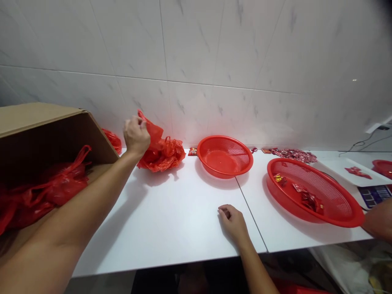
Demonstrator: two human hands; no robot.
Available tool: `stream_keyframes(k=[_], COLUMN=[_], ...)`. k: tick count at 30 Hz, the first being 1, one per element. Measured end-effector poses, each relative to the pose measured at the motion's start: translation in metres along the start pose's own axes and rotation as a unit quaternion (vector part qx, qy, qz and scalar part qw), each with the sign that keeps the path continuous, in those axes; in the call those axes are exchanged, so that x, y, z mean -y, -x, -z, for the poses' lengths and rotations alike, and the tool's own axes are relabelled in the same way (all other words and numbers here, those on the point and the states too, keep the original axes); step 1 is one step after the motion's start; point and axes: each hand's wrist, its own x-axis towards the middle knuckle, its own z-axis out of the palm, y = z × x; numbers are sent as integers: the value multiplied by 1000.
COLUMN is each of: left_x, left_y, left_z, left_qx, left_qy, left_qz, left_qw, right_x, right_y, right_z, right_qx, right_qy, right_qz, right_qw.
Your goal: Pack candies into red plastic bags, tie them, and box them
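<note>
1. Crumpled, translucent red plastic bag [165, 155] is left of the smaller round red plastic mesh basket [220, 161]. We'd best lift slowly and steady the bunch; thin film probably tears if we yank.
2. Our left hand [136, 134], left of the basket: closed on the bag's upper part.
3. Our right hand [232, 222], nearer us than the basket: fingers loosely curled; we can't tell if it's empty.

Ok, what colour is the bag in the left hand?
The bag is red; it shows best in the head view.
</note>
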Motion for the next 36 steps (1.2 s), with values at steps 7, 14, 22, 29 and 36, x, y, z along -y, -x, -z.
stream_keyframes(k=[7, 14, 22, 29, 36], left_x=[-36, -63, -96, -85, -88], left_y=[105, 277, 265, 241, 213], left_z=[34, 15, 25, 25, 18], left_qx=[-183, 179, 252, 288, 296], left_qy=[271, 412, 455, 280, 233], left_qz=[-112, -141, -173, -334, -401], left_qw=[939, 882, 836, 853, 835], right_x=[-5, 27, 74, 58, 58], right_y=[-1, 20, 23, 27, 30], right_z=[-1, -8, -19, -3, 8], right_qx=[7, 83, 11, 79, 59], right_qy=[-5, -183, -200, -263, -340], right_qz=[-14, -3, 85, 77, 2], right_qw=[1000, 980, 976, 958, 938])
